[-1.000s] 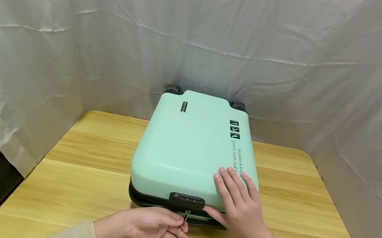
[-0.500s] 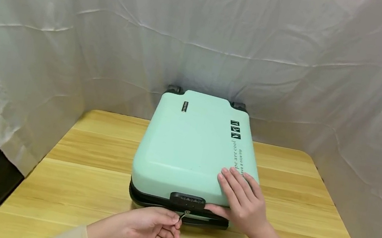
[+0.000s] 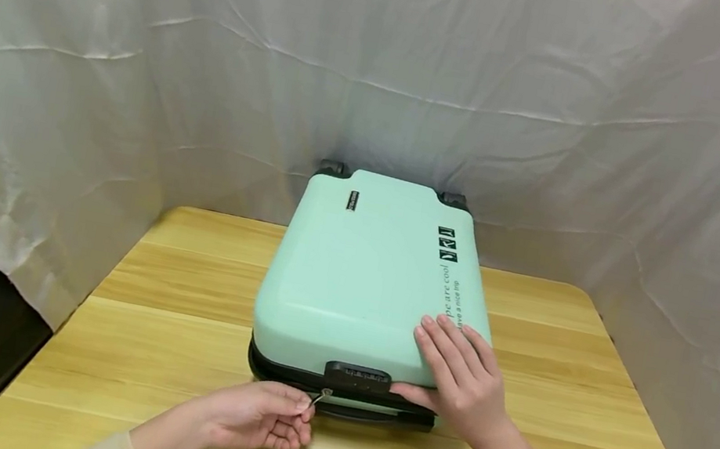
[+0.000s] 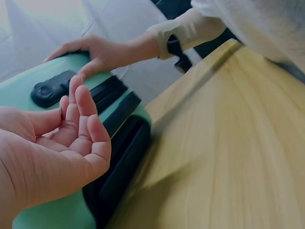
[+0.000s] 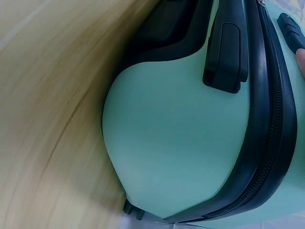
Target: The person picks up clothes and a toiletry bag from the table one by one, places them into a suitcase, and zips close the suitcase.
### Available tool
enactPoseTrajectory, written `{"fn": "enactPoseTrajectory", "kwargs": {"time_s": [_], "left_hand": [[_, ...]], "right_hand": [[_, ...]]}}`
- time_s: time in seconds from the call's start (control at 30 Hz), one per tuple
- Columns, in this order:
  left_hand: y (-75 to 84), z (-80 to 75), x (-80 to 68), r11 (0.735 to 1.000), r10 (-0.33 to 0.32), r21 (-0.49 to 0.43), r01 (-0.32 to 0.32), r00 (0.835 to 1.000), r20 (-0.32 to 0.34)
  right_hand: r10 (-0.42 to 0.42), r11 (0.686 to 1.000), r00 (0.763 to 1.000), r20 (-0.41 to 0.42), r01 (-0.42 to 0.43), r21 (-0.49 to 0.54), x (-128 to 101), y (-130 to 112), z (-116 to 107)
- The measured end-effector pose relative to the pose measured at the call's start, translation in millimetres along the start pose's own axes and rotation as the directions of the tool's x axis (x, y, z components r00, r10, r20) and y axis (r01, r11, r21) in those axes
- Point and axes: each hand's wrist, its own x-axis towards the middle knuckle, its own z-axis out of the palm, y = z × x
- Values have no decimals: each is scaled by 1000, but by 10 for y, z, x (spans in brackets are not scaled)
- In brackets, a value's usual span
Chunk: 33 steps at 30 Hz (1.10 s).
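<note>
- Mint-green hard-shell suitcase [image 3: 365, 281] lies flat on the wooden table [image 3: 167, 351], wheels toward the back drape, lock edge toward the person.
- Left hand [image 3: 259, 418] pinches the metal zipper pull [image 3: 318, 398] between thumb and forefinger, other fingers curled under. Pull sits just left of the black combination lock [image 3: 357, 377], at the black zipper band.
- Right hand [image 3: 459, 376] lies flat on the lid's near right corner, fingers straight, thumb along the front edge beside the lock. Holding nothing, just pressing.
- Judgement: step in hand is running the zipper leftward along the near edge.
- To do it well: keep the pull low and in line with the zipper track, not lifted off it; a tilted pull is likely to bind at the rounded corner.
- Keep the right palm's weight on the lid so the shell doesn't slide on the smooth table.
- Right wrist view shows the zipper track [image 5: 271, 119] and a black side handle [image 5: 228, 57]; keep fingers away from the handle recess.
- Surface: light wood-grain table, rounded corners.
- Room: creased white fabric drape [image 3: 144, 61] behind and on both sides; dark floor at left.
</note>
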Motion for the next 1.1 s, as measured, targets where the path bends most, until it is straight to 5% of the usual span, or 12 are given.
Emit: {"fn": "enactPoseTrajectory", "kwargs": {"time_s": [1.1], "left_hand": [[50,-283,-345,994,65,86,-67,997,30]], "right_hand": [[40,999,999,25,-40,10,-23,-8,-30]]}}
